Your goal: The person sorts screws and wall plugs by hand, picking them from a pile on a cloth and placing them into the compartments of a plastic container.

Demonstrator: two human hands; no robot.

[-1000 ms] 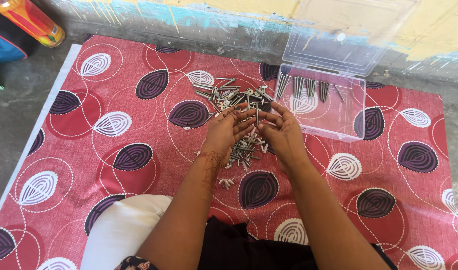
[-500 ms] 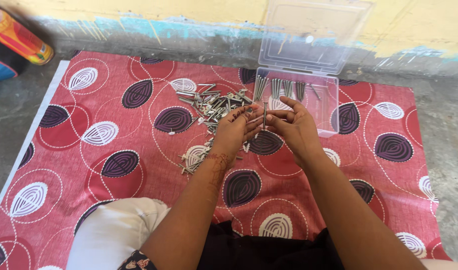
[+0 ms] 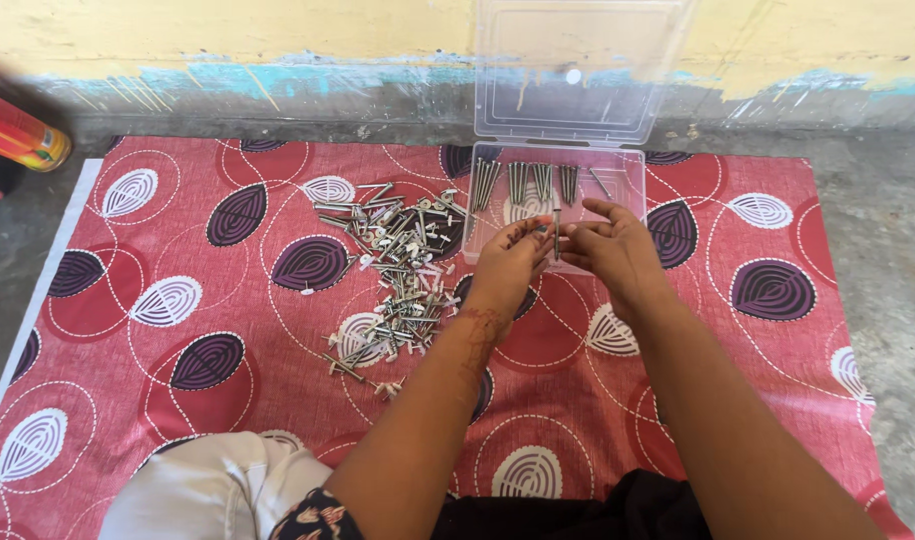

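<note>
My left hand (image 3: 513,260) and my right hand (image 3: 613,245) meet over the near edge of a clear plastic box (image 3: 628,200), pinching long metal nails (image 3: 556,228) upright between the fingertips of both. Inside the box, several nails (image 3: 528,180) lie in neat rows along its far side. A loose pile of nails and screws (image 3: 398,260) spreads on the red patterned cloth (image 3: 228,300) just left of my left hand.
The box's clear lid (image 3: 573,75) stands open against the yellow and blue wall. An orange bottle (image 3: 13,130) lies at the far left on the bare concrete floor. My white-clad knee (image 3: 208,490) shows at the bottom.
Both hands have moved from above the pile toward the box, carrying the nails upright between the fingertips. The view has shifted, so the pile and box sit further left.
</note>
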